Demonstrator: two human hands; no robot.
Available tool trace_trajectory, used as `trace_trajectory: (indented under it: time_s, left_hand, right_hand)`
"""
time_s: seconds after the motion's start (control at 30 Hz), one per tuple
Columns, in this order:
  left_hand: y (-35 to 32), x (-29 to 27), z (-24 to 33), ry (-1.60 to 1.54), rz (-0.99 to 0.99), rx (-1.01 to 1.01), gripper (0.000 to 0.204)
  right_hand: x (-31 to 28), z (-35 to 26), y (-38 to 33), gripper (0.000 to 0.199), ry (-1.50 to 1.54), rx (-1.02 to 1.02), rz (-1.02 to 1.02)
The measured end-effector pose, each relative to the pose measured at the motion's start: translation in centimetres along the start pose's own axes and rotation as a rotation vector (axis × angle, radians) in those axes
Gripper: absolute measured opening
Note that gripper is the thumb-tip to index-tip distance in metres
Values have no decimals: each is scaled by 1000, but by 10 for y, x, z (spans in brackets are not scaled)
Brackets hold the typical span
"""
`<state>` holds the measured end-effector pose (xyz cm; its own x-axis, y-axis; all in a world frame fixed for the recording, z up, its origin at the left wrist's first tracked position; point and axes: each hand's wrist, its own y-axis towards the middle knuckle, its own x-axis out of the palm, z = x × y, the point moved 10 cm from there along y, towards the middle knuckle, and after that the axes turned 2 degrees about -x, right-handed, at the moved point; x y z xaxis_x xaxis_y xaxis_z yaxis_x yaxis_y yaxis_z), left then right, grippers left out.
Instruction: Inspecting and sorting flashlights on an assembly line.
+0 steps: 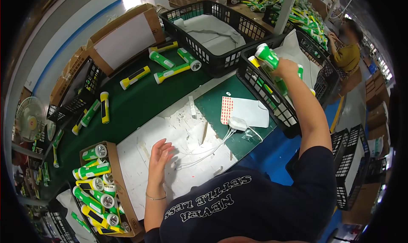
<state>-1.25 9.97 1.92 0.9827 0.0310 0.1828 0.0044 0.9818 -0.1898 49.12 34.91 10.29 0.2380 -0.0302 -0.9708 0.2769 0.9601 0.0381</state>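
Observation:
My right hand (pixel 287 69) reaches into the black plastic crate (pixel 282 122) on the right, its fingers wrapped round a green and white flashlight (pixel 266 55). The wide white head of that flashlight points up and to the left. Several other green and yellow flashlights lie in the crate beneath my hand, partly hidden by it and by the crate wall. Over the white work board (pixel 136 158), my left hand (pixel 161 156) hovers with nothing in it, fingers loosely bent and apart. White cables run close beside it to a white plug block (pixel 237 124).
A cardboard box (pixel 123 187) piled with flashlights stands at the left. More flashlights (pixel 162 60) lie on the green tabletop (pixel 127 105). Another black crate (pixel 212 66) stands at the back. A sheet with red marks (pixel 244 111) lies near the plug block. A person (pixel 346 51) works at far right.

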Motion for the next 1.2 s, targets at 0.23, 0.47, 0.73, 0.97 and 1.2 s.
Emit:
trace_trajectory:
  time_s: [0.23,0.47,0.73,0.97,1.2]
  left_hand:
    - [9,-24,-19,-4,46,-93,43]
    - [37,-5,-27,-46,-43,-115,41]
    - [26,-16,-14,-46,6,-74,44]
    - [55,-21,-27,-396,98,-142,50]
    - [71,33,-9,-973,-139,-53,58]
  right_hand:
    - [-5,34,37,67,-115,100,-153]
    - [-136,-201,7,42,480,-580,437]
    - [-13,-408,-13,43,157,-697,66]
    - [5,-393,-104,48,1040,-773,-728]
    - [39,-338,-309,32,1459,-593,-1810]
